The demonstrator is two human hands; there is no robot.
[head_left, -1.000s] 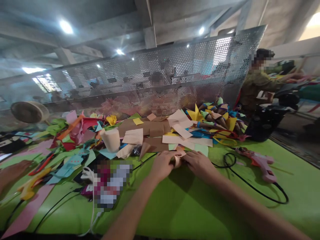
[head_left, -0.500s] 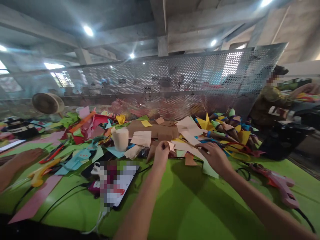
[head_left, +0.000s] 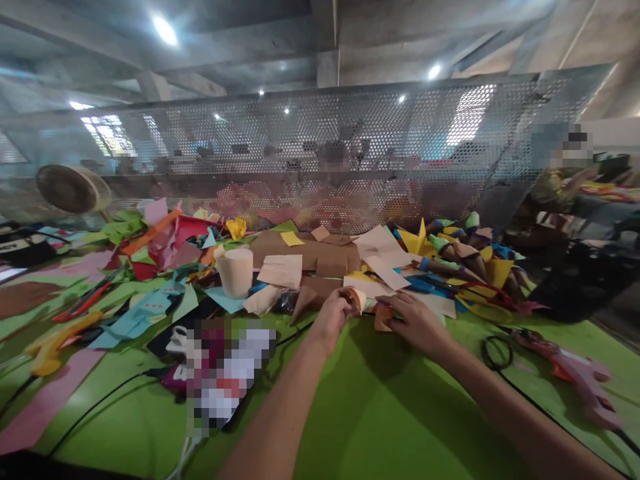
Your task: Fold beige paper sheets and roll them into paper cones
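My left hand (head_left: 334, 319) is closed around a curled peach-coloured paper piece (head_left: 358, 300), held just above the green table. To its right, my right hand (head_left: 417, 323) reaches in low, its fingers and thumb at a small orange-brown paper piece (head_left: 383, 318), which they appear to pinch. Loose pale paper sheets (head_left: 383, 250) lie just beyond both hands. A brown paper piece (head_left: 316, 295) rests beside my left hand, near a cream cup (head_left: 235, 273).
A pink glue gun (head_left: 575, 380) with a black cord lies at right. Finished-looking paper cones (head_left: 460, 257) are heaped behind it. At left are a yellow glue gun (head_left: 55, 343), a power strip (head_left: 235, 373) and coloured paper scraps (head_left: 170, 240). A perforated metal screen (head_left: 320, 160) stands behind.
My right hand has moved left and nearer, from the pale sheets to the orange-brown piece. The pale green sheet under it no longer shows there. The paper in my left hand has turned.
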